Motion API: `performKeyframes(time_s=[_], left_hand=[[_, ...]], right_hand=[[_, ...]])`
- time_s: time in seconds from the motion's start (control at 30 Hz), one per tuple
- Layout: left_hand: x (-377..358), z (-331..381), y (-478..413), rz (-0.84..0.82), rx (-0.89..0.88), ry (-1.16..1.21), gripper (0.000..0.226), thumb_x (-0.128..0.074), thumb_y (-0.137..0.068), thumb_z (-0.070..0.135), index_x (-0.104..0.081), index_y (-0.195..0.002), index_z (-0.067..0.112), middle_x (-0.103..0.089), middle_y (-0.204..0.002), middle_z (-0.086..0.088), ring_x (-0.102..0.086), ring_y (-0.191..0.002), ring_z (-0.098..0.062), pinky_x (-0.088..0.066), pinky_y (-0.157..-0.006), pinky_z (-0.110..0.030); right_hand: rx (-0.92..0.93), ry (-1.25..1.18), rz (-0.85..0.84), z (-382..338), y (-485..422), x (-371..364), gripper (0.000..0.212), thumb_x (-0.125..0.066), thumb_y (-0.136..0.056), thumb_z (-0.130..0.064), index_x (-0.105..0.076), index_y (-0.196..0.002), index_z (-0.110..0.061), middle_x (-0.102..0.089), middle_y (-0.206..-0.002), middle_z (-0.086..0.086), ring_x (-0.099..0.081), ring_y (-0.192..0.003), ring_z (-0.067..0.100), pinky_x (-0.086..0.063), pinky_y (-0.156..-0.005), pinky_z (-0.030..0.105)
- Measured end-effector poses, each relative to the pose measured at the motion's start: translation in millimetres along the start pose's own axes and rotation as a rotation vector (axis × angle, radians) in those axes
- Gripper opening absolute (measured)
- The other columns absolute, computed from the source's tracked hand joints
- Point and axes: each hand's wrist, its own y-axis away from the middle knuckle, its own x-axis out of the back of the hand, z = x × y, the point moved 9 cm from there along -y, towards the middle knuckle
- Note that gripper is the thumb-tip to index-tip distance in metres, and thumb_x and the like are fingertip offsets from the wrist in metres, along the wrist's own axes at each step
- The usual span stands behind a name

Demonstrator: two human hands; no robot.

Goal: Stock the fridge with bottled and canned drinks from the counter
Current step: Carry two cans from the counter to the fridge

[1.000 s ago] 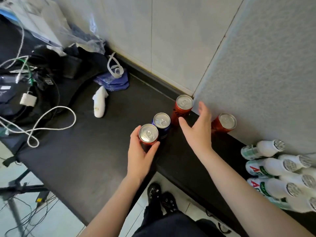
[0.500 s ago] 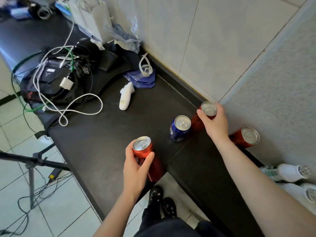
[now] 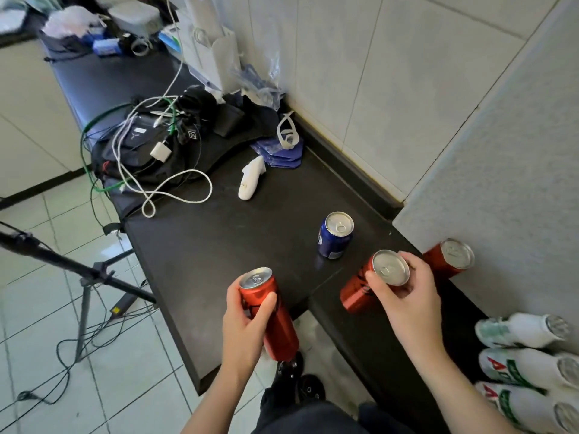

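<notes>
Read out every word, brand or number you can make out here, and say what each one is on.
"AD", red A, green D: white plastic bottles at right.
Black print, left-hand red metal can and right-hand red metal can: blurred, unreadable.
Logo, short blue metal can: mostly turned away, unreadable.
White patch, black fabric bag: too small.

The left hand (image 3: 247, 321) and right hand (image 3: 404, 296) are bare, and so are the left forearm (image 3: 216, 402) and right forearm (image 3: 463, 371) as far as the frame's lower edge. Beneath them are plain, near-black trousers (image 3: 313, 418). The feet wear glossy black shoes (image 3: 286, 374) with rounded toes and small pale metal studs or eyelets on top.
</notes>
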Motion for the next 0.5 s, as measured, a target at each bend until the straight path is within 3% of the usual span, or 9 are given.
performKeyframes(time_s=[0.17, 0.37, 0.5], left_hand=[[20, -8, 37, 0.089, 0.030, -0.034, 0.043, -0.069, -0.078, 0.042, -0.049, -0.116, 0.042, -0.062, -0.105, 0.026, -0.060, -0.095, 0.001, -0.048, -0.074, -0.015], [75, -31, 102, 0.319, 0.101, 0.020, 0.040, -0.064, -0.075, 0.032, -0.051, -0.113, 0.035, -0.064, -0.099, 0.026, -0.061, -0.088, 0.006, -0.047, -0.072, -0.008], [126, -47, 150, 0.497, 0.145, 0.036, 0.044, -0.065, -0.073, 0.031, -0.049, -0.113, 0.035, -0.062, -0.097, 0.031, -0.058, -0.088, 0.008, -0.045, -0.067, -0.006]], right_hand=[[-0.003, -0.068, -0.228, 12, 25, -42, 0.046, -0.077, -0.066, -0.039, -0.061, -0.108, -0.029, -0.066, -0.100, -0.019, -0.061, -0.097, -0.005, -0.049, -0.082, 0.020], [0.042, -0.104, -0.507, 1, 65, -108, 0.037, -0.073, -0.065, -0.041, -0.059, -0.099, -0.043, -0.064, -0.099, -0.028, -0.059, -0.095, -0.009, -0.044, -0.073, 0.003], [0.085, -0.112, -0.713, -14, 105, -154, 0.040, -0.076, -0.067, -0.037, -0.060, -0.103, -0.036, -0.066, -0.099, -0.018, -0.062, -0.095, 0.000, -0.049, -0.076, 0.013]])
